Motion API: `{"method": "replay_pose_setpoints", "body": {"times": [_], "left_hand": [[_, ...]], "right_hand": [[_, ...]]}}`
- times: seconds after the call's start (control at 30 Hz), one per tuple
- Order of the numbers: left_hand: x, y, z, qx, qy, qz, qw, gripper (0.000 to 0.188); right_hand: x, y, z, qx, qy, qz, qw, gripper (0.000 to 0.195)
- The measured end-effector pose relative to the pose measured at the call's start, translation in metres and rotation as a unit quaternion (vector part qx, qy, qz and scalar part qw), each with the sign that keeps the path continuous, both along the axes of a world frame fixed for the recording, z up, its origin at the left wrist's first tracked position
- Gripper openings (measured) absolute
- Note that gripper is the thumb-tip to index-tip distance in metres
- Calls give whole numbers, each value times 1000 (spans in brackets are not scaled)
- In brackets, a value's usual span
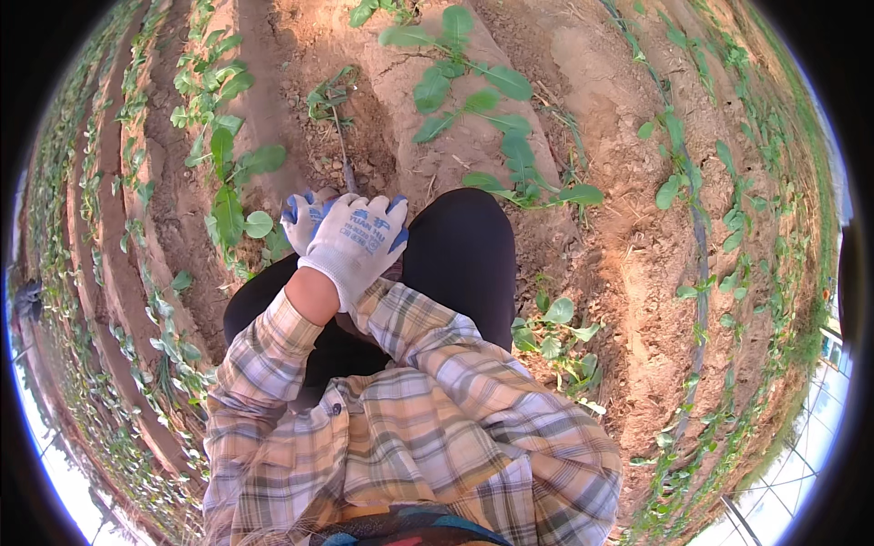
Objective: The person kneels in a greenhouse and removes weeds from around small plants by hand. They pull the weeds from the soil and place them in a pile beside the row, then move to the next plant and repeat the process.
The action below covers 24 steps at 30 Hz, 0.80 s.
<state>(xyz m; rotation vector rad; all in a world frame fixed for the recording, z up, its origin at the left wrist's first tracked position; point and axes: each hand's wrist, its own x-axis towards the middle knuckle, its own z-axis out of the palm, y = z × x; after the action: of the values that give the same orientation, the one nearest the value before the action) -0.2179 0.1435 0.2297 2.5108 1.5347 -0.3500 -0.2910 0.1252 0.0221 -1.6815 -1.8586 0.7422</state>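
My left hand [358, 235], in a white knitted glove with blue coating and printing, lies palm down in front of my knees with its fingers bent. My right arm crosses beneath it, and part of my right hand [300, 217], gloved alike, shows at its left. What either palm holds is hidden. Just beyond the fingers, a thin dark rod-like thing [345, 157] runs over the soil towards a small clump of wilted leaves [330, 99]; whether it is a tool or a stem I cannot tell.
Leafy green seedlings [229, 215] grow close at the left, and more [509, 82] stand on the soil ridge ahead. A dark drip irrigation hose [701, 273] runs along a row at the right. Another plant [560, 334] grows beside my right knee. Planted rows extend on both sides.
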Motion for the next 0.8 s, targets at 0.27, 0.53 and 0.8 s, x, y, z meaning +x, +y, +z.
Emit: {"method": "replay_pose_setpoints", "body": {"times": [0.27, 0.53, 0.8], "left_hand": [[-3, 3, -14, -59, -5, 9, 998, 31], [-27, 9, 7, 26, -78, 82, 993, 39], [-82, -22, 47, 144, -240, 227, 933, 36]], "right_hand": [[34, -22, 69, -43, 158, 225, 961, 40], [172, -20, 174, -163, 148, 393, 893, 39], [333, 9, 211, -207, 486, -23, 849, 37]]}}
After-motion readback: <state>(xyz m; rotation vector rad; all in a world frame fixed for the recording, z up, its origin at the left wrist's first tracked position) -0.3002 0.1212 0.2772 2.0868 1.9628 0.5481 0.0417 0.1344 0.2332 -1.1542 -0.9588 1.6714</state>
